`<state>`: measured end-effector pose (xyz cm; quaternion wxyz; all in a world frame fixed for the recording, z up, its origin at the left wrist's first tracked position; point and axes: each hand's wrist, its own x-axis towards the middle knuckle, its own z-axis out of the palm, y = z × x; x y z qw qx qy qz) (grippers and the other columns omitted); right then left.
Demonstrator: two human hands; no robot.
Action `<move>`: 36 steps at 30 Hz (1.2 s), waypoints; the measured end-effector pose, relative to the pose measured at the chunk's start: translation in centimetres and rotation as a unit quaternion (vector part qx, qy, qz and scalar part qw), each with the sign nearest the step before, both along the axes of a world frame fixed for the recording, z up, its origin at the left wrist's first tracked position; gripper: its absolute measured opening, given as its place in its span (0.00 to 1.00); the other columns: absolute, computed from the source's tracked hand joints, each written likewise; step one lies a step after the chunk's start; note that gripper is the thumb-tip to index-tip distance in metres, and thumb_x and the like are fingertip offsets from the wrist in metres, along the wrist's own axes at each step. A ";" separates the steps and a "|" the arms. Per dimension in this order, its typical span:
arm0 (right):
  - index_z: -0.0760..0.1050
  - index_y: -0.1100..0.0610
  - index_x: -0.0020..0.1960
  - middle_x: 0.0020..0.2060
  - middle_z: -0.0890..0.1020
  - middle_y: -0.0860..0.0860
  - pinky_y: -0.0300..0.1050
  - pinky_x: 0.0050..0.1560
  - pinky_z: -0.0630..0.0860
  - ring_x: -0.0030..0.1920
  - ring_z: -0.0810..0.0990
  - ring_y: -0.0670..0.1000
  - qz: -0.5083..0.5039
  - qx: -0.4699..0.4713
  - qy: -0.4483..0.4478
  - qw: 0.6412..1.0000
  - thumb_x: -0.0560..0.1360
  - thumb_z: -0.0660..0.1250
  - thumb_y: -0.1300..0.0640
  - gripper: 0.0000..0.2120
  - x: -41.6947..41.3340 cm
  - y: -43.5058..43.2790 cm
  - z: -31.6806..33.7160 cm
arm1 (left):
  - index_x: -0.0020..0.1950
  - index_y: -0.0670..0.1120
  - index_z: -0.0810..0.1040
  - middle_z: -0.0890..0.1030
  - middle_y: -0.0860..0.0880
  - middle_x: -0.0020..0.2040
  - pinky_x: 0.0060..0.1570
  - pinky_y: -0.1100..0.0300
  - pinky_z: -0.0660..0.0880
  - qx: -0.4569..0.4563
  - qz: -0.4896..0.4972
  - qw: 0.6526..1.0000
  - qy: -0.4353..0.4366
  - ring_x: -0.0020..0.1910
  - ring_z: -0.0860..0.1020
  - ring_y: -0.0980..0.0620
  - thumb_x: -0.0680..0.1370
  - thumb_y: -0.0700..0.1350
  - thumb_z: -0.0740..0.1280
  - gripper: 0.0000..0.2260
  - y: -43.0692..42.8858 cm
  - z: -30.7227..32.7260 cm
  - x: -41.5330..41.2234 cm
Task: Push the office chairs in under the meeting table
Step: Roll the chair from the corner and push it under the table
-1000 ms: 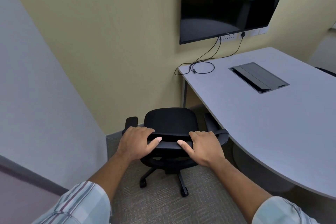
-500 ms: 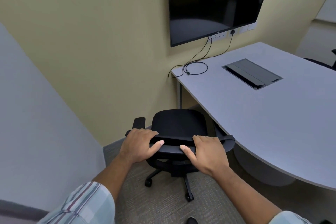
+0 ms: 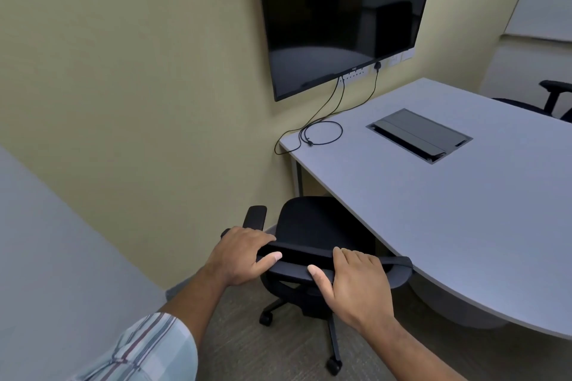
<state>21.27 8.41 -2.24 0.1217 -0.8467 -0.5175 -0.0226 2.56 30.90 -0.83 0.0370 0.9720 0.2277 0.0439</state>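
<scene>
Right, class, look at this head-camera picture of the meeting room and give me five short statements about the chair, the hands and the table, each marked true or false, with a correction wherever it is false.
1. Both hands grip the top of the black chair's backrest. True: the left hand and the right hand are both on it.
2. The wall screen is showing a slide. False: it is dark.
3. A loose cable lies coiled on the table corner by the wall. True.
4. The chair's seat is fully hidden under the table. False: only its right side passes under the edge; most of the seat shows.
5. The cable box set in the tabletop holds a laptop. False: it is a closed flap.
</scene>
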 end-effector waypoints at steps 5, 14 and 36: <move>0.78 0.58 0.74 0.61 0.87 0.52 0.57 0.66 0.79 0.62 0.84 0.57 -0.022 -0.048 0.018 0.998 0.84 0.35 0.25 0.49 -0.7 2.7 0.1 | 0.57 0.54 0.82 0.84 0.56 0.47 0.48 0.50 0.74 -0.007 -0.046 0.999 -0.020 0.45 0.79 0.53 0.84 0.65 0.59 0.19 4.4 0.0 1.4; 0.69 0.56 0.79 0.65 0.82 0.53 0.59 0.67 0.71 0.64 0.79 0.59 -0.030 -0.113 -0.016 0.993 0.75 0.21 0.24 0.57 0.9 8.1 0.1 | 0.63 0.54 0.82 0.85 0.57 0.53 0.53 0.50 0.75 -0.021 -0.118 0.993 -0.012 0.50 0.81 0.52 0.85 0.65 0.59 0.20 12.1 0.0 5.3; 0.77 0.52 0.63 0.53 0.83 0.50 0.57 0.60 0.75 0.54 0.81 0.56 -0.229 -0.068 0.022 0.971 0.81 0.34 0.23 0.44 3.5 21.6 0.6 | 0.70 0.50 0.84 0.88 0.54 0.62 0.59 0.51 0.78 0.020 -0.294 0.955 -0.038 0.59 0.84 0.52 0.84 0.66 0.60 0.26 29.2 -0.6 18.2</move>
